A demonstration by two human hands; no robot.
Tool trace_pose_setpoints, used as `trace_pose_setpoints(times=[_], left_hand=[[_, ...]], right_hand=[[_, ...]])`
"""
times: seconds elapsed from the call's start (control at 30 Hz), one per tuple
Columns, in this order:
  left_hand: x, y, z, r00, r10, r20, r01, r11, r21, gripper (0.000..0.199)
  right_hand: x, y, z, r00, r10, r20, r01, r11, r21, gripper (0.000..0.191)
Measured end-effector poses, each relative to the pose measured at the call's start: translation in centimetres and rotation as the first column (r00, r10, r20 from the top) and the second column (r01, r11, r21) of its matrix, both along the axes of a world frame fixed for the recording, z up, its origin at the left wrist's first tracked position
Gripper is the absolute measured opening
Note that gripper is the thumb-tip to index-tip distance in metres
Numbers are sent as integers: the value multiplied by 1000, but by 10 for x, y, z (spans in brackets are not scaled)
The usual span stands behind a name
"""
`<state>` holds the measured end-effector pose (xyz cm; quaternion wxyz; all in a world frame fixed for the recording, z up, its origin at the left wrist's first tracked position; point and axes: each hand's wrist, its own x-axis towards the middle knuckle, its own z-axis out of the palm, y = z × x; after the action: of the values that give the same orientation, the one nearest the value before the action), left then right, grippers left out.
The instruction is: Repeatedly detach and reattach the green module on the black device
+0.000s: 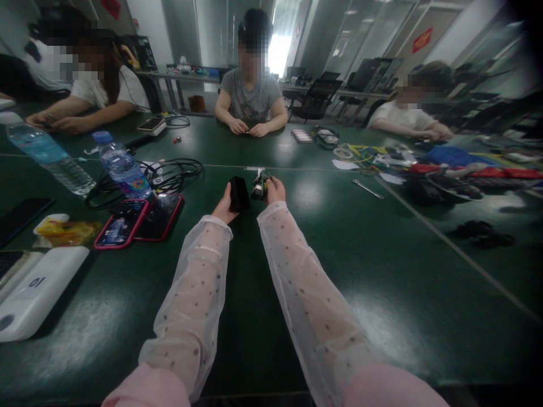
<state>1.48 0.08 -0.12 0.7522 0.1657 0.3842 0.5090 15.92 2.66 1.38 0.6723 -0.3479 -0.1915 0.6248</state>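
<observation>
My left hand (223,210) holds a small black box (239,193) upright above the dark green table (339,249). My right hand (275,191) grips a small green and grey part (258,185) with a pale metal piece sticking up from it. The two hands are close together, the box and the part almost touching. Both my arms wear sheer white dotted sleeves and stretch out over the middle of the table.
Two phones in red cases (139,221), two water bottles (121,167), a black cable (178,169) and white power banks (38,291) lie at left. A metal tool (367,189) and a heap of wires and parts (424,164) lie at right. Three people sit across the table.
</observation>
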Motion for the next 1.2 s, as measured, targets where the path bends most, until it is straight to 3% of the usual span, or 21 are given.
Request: trace_pose_setpoints(times=[0.2,0.3,0.37,0.5,0.6,1.0,1.1,1.2], left_hand=[[2,-4,3,992,-65,108,55,994,91,58],[2,-3,1,994,-57,89,49,994,93,58],[3,-1,-3,997,-44,64,38,994,102,58],[2,1,-7,997,-65,48,57,987,153,59],[1,0,-6,996,-78,37,72,987,146,60],[1,3,-6,997,-76,17,74,994,79,63],[-3,1,-3,989,-24,144,17,999,45,56],[-8,-2,0,960,26,279,-30,1000,10,53]], right_hand=[[-23,-31,27,954,-46,296,15,994,106,25],[-27,-39,28,856,-118,503,31,984,177,20],[-28,-40,26,697,-185,693,12,969,246,21],[-29,-39,23,276,-266,923,-93,949,301,38],[-28,-37,22,155,-285,946,-150,940,307,40],[-18,-33,16,128,-298,946,-315,892,324,41],[-17,-29,10,236,-301,924,-247,901,357,30],[-17,-21,5,486,-251,837,-132,926,354,20]])
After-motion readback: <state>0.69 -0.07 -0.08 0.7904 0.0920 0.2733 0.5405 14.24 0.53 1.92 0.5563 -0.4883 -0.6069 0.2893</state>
